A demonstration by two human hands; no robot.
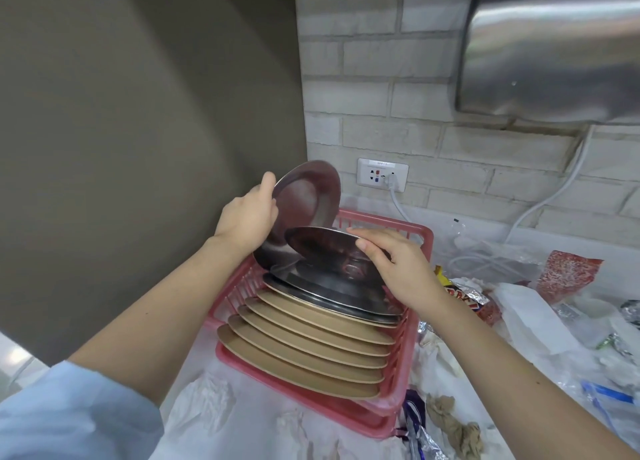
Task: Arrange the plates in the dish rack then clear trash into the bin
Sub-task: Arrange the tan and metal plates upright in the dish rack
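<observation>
While tan plates fill the front slots:
Left hand: gripping a steel plate, tilted above the pink dish rack
Right hand: holding a second steel plate over the rack's back end
Trash: wrappers and tissue just right of rack

The small label on the wall socket is too blurred to read. The crumpled snack wrapper shows only partial, unreadable letters.

Head view, my only feed: looks forward and down, close over pink dish rack against brick wall.
</observation>
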